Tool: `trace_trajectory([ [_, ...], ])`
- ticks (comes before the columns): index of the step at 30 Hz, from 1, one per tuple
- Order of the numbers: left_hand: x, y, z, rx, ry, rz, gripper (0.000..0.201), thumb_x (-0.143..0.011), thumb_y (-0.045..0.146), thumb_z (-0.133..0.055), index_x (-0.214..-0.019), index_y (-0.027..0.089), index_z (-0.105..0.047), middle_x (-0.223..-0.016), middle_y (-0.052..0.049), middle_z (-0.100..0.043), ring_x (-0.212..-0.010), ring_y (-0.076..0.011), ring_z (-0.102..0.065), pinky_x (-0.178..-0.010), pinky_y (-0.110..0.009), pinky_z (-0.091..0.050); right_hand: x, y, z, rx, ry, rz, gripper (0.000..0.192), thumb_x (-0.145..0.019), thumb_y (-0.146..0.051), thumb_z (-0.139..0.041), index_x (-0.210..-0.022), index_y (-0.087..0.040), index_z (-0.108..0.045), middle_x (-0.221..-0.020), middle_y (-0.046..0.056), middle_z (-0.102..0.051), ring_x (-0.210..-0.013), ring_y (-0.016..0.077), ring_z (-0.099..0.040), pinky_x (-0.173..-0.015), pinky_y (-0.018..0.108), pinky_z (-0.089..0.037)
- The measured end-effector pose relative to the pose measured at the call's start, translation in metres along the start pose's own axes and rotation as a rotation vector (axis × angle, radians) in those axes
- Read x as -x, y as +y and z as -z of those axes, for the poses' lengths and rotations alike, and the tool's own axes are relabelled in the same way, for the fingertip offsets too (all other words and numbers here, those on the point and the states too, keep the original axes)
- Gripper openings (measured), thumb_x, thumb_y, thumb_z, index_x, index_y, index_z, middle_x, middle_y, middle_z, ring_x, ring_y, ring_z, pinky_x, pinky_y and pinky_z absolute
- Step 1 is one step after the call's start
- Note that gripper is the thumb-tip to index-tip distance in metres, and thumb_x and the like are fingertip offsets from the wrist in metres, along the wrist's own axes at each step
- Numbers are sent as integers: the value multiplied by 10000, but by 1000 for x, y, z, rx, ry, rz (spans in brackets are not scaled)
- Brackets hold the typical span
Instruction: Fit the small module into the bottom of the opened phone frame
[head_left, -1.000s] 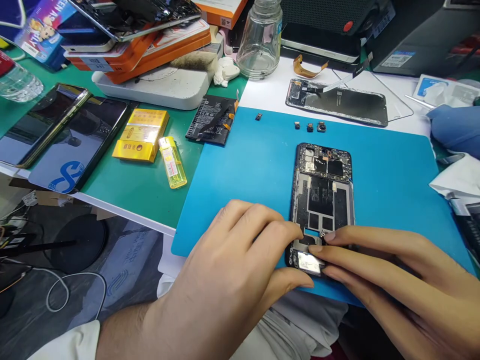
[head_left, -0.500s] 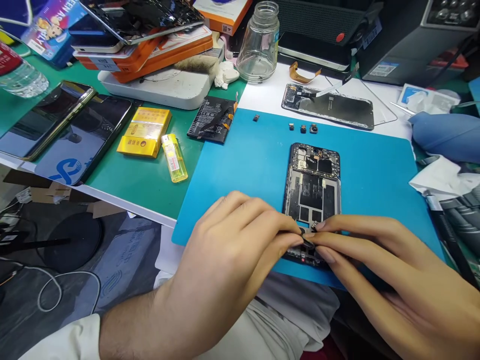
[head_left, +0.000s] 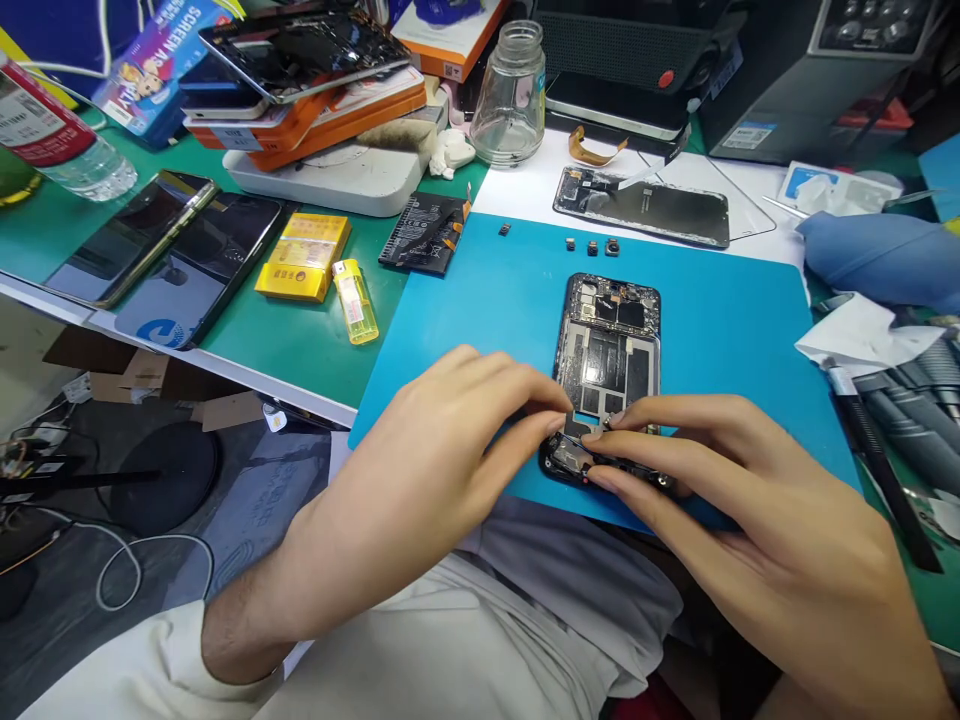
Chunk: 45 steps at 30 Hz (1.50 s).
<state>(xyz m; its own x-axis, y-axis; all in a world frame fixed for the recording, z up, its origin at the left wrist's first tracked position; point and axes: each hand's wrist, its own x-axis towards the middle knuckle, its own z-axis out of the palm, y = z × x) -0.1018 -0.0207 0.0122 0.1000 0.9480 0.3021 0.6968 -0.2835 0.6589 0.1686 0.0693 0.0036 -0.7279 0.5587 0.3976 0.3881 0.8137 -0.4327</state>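
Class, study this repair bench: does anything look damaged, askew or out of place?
Yes. The opened phone on the blue mat has no back cover or battery; a loose battery lies aside. A screen panel sits tilted on stacked orange boxes.

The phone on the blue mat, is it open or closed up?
Open. The phone lies flat on the blue mat with no back cover; its circuit board and metal frame are bare.

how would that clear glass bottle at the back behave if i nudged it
The glass bottle stands upright on a wide base, so it would probably slide rather than tip. It looks empty, so likely light. Being glass, it seems fragile, and once on its round side it could roll.
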Motion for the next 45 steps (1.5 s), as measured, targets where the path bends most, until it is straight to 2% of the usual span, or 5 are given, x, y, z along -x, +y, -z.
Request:
trace_trajectory([
  [15,14,-5,-10,-62,56,-122,190,-1323,380,-811,-1325,191,-830,-1274,-31,-932,-1164,-229,-789,-1038,-391,-635,2,11,1,189,23,134,269,-1413,-372,-608,-1386,-354,-875,-1328,-11,-872,-984,153,-867,-721,289,-661],
  [21,15,-6,-12,-49,52,-110,238,-1333,395,-799,-1214,189,-823,-1258,-26,-910,-1154,-232,-773,-1019,-392,-616,14,11,0,201,-6,103,339,-1369,-338,-681,-1659,-431,-830,-1384,4,-864,-1046,212,-878,-767,364,-707],
  [32,14,-5,-10,-96,7,-119,266,-1353,368,-752,-1134,220,-783,-1243,-26,-871,-1124,-240,-751,-988,-405,-620,3,11,9,191,-55,97,256,-1375,-337,-661,-1504,-395,-875,-1325,26,-865,-1028,197,-898,-676,282,-701],
  [39,14,-1,-10,-105,57,-113,284,-1343,386,-764,-1521,167,-732,-1344,-21,-923,-1194,-221,-822,-1059,-368,-639,8,11,6,237,-69,102,325,-1396,-369,-616,-1614,-437,-848,-1340,13,-880,-980,198,-887,-642,300,-673],
  [45,17,-6,-12,-38,49,-101,270,-1334,454,-773,-1451,212,-755,-1316,11,-920,-1190,-196,-814,-1094,-332,-625,16,9,1,260,-43,83,309,-1399,-408,-618,-1586,-441,-862,-1365,-16,-883,-954,179,-871,-652,265,-678],
])
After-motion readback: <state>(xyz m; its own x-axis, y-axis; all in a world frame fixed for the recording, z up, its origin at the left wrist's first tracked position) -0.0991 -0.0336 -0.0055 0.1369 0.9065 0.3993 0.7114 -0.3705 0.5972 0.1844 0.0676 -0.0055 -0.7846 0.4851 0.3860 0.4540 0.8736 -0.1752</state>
